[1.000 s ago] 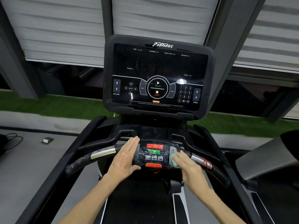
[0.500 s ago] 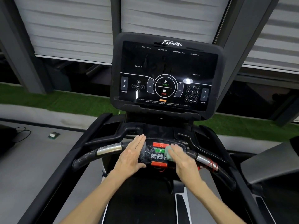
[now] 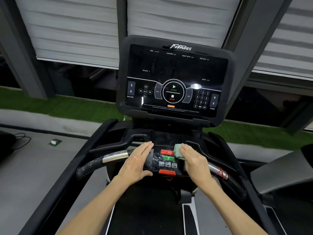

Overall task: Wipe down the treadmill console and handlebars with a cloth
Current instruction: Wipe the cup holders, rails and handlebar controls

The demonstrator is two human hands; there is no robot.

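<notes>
The left hand (image 3: pixel 137 164) lies flat on the left end of the small black plastic-wrapped control panel (image 3: pixel 153 161) at the middle of the treadmill's crossbar, fingers straight and together, thumb along the panel's near edge, gripping nothing. The right hand (image 3: pixel 194 162) rests on the panel's right end with its fingers stretched out, pressing a small crumpled pale green cloth (image 3: pixel 178 152) against the surface; nothing shows the fingers curling round it. The cloth pokes out from under the fingertips and sits just beside the red button (image 3: pixel 166 152) and the green button (image 3: pixel 167 158). An orange clip (image 3: pixel 166 172) hangs on the panel's near edge, between the two hands. The black left handlebar with a chrome sensor band (image 3: pixel 115 156) runs out beside the left hand; the right handlebar (image 3: pixel 214 169), with a thin red cord (image 3: pixel 222 173) wound round it, runs out behind the right wrist. Above stands the large dark glossy console screen (image 3: pixel 174 73), marked START and STOP
</notes>
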